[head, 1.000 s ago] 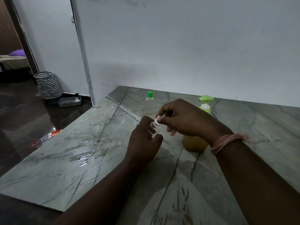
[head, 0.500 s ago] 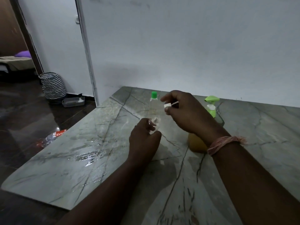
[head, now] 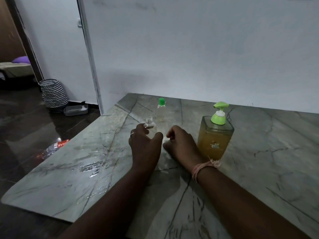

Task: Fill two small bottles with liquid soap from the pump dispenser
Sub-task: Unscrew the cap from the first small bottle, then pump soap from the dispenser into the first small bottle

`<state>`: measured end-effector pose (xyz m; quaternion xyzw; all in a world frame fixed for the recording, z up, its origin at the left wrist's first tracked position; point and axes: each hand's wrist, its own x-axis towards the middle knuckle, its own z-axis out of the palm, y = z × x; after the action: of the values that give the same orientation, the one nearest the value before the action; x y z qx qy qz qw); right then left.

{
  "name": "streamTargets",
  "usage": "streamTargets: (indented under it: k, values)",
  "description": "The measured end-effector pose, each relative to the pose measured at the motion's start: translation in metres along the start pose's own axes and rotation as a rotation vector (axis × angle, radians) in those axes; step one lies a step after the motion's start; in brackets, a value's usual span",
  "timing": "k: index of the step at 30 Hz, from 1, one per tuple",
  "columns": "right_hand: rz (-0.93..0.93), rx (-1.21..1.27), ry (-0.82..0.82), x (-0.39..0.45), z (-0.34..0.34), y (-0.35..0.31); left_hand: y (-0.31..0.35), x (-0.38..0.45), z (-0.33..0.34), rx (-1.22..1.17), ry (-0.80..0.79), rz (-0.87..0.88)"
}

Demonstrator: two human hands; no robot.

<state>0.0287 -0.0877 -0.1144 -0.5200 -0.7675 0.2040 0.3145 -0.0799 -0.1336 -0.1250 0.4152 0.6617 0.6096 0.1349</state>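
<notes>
Our left hand (head: 145, 145) wraps an open small bottle (head: 149, 124), fingers & thumb curled round its clear body, threaded neck poking up uncapped. Right hand (head: 179, 144) sits low on the marble counter (head: 259, 152) just beside it, fingers curled in; it may be pinching the cap, but we can't tell, nothing white shows clearly.

Key relation for what we judge comes next: the bottle stands upright, long axis vertical, mouth up, on the left side of the pump dispenser (head: 215, 137). Dispenser is upright too, amber soap nearly to the top, green pump head (head: 221, 106) w/ its spout seemingly angled toward the wall, though that's hard to read. So the bottle mouth has to travel right & up to meet the spout, or the dispenser gets turned. Right hand is nearer the pump, almost touching the dispenser's side w/ the wrist; left already has the bottle, so roles look set.

Second bottle w/ green cap (head: 161, 102) stands farther back near the wall, still capped, apart from both hands.
</notes>
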Motion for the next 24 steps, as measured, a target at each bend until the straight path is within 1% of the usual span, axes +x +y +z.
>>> streamTargets:
  k: [2,7,10,12,13,14,15,19,21,22,24]
  values:
    - [-0.031,0.027,0.041,-0.003,-0.011,-0.008,0.000,-0.002,0.000,0.003,-0.016,0.041]
    - [-0.248,0.037,0.330,-0.016,-0.075,-0.043,0.005,-0.009,0.000,0.006,-0.106,0.161]
    - [-0.364,0.114,0.475,-0.024,-0.118,-0.052,0.012,-0.018,0.000,-0.016,-0.177,0.212]
    - [-0.358,0.167,0.556,-0.021,-0.140,-0.047,0.015,-0.024,0.001,-0.047,-0.234,0.256]
    - [-0.308,0.181,0.570,-0.015,-0.149,-0.041,0.016,-0.026,0.002,-0.057,-0.259,0.284]
    - [-0.223,0.182,0.550,-0.005,-0.156,-0.035,0.017,-0.027,0.003,-0.061,-0.283,0.315]
    - [-0.118,0.181,0.492,0.006,-0.161,-0.027,0.020,-0.028,0.004,-0.063,-0.310,0.352]
    - [0.319,0.293,0.092,0.042,-0.173,-0.006,0.040,-0.031,0.012,-0.074,-0.385,0.514]
    - [0.447,0.280,-0.086,0.052,-0.178,-0.002,0.055,-0.027,0.019,-0.068,-0.426,0.575]
    - [0.481,0.258,-0.146,0.056,-0.179,-0.001,0.060,-0.024,0.023,-0.066,-0.449,0.587]
    - [0.525,0.204,-0.211,0.064,-0.177,-0.005,0.066,-0.018,0.032,-0.080,-0.479,0.601]
